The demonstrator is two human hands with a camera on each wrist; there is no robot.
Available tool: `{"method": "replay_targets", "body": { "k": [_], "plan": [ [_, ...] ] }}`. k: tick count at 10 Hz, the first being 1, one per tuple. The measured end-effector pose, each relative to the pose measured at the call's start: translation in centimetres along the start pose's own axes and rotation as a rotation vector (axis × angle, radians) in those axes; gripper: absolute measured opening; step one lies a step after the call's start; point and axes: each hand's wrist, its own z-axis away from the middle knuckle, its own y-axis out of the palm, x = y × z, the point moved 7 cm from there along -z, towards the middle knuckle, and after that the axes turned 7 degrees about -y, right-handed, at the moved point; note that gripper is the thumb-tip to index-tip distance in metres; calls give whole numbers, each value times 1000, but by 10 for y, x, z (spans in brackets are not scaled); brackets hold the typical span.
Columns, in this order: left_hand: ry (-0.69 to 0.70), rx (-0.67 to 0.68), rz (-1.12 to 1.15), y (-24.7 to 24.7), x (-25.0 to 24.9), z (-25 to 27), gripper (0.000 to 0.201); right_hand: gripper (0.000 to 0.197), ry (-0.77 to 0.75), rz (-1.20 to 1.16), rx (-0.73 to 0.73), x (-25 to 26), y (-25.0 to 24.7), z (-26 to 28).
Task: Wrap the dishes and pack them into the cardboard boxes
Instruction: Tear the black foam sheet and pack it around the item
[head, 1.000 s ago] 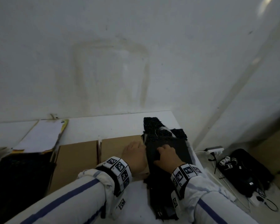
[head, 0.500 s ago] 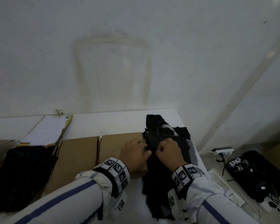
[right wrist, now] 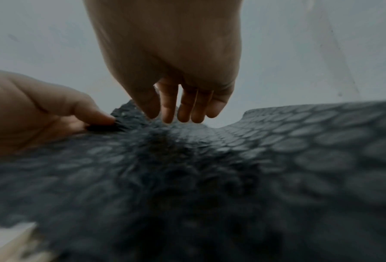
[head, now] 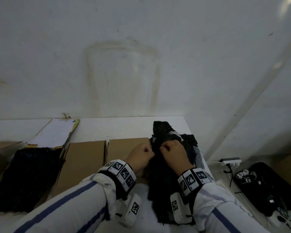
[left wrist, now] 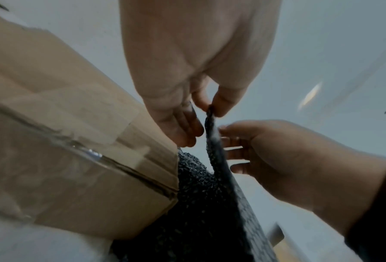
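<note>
A stack of black bubble-wrap sheets (head: 165, 180) lies at the right end of the white table (head: 121, 128). My left hand (head: 141, 155) pinches the raised edge of the top sheet (left wrist: 212, 124) between thumb and forefinger. Close beside it, my right hand (head: 171, 152) pinches the same sheet (right wrist: 210, 159) with its thumb and curled fingers (right wrist: 183, 109). A closed cardboard box (head: 97, 158) stands just left of the stack, against my left hand. No dish shows in any view.
An open box at the left holds more black wrap (head: 23, 179). A clipboard with white paper (head: 52, 132) lies behind it by the wall. On the floor to the right are a power strip (head: 230, 161) and a black bag (head: 267, 187) with cables.
Both hands went from lying on top of the stack to curled pinches side by side at the top sheet's far edge, which now stands up between them.
</note>
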Motion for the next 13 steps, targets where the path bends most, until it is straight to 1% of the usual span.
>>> {"method": "replay_targets", "body": {
  "k": [1, 2, 3, 4, 5, 6, 7, 8, 9, 10, 11, 12, 13],
  "plan": [
    [-22, -20, 165, -14, 0, 5, 24, 36, 98, -62, -49, -10, -7, 0],
    [-51, -18, 377, -33, 2, 10, 17, 46, 190, -172, -44, -19, -5, -5],
    [-75, -86, 484, -56, 10, 12, 25, 56, 274, -238, 96, -15, 8, -6],
    [-143, -100, 601, -68, 19, 20, 27, 60, 292, -259, 188, -2, 22, -4],
    [-209, -79, 731, -73, 33, 25, 25, 69, 358, -200, 212, 2, 31, -2],
    [-274, -63, 807, -78, 45, 30, 25, 79, 404, -211, 243, 3, 36, 0],
    [-316, -101, 707, -87, 54, 33, 26, 73, 334, -294, 299, 15, 43, 4],
    [-312, -174, 523, -97, 56, 41, 19, 66, 245, -206, 349, 29, 55, 9],
    [-311, -187, 384, -100, 66, 40, 25, 56, 228, -90, 295, 34, 56, 12],
    [-305, -167, 270, -101, 73, 44, 33, 41, 230, -60, 211, 35, 50, 12],
    [-305, -158, 254, -102, 82, 43, 26, 34, 238, -124, 121, 38, 38, 11],
    [-330, -242, 298, -113, 83, 50, 23, 34, 223, -262, 11, 55, 20, 6],
    [-355, -262, 330, -123, 81, 59, 25, 29, 179, -468, -82, 86, 5, -1]
  ]
}}
